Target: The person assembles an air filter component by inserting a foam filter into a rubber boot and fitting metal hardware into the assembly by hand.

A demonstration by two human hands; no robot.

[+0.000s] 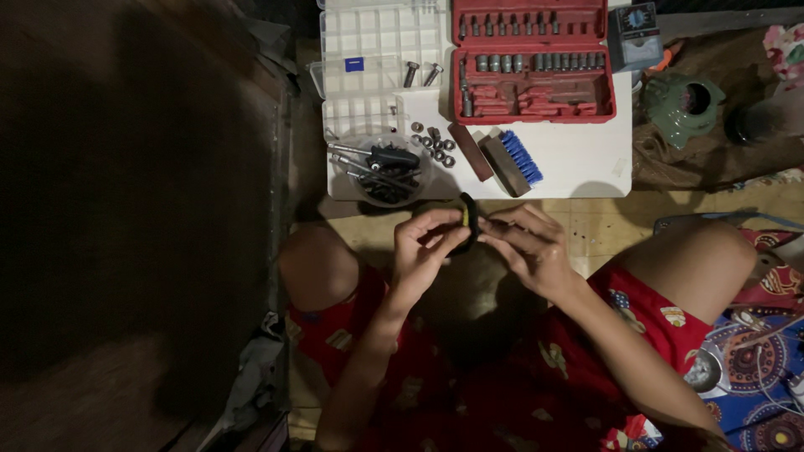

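My left hand [425, 247] and my right hand [528, 245] meet over my lap, just in front of a low white board [578, 172]. Between their fingertips they hold a small black part with a yellow-green spot [467, 219]. The left thumb and fingers pinch it from the left, and the right fingers touch it from the right. Its lower half is hidden behind my fingers.
On the white board lie a red socket set case [533, 60], a clear compartment box [378, 63] with two bolts, a clear bowl of black tools [387, 170], loose nuts [435, 144], and a blue-bristled brush [512, 161]. A dark wall fills the left. A patterned cloth lies at right.
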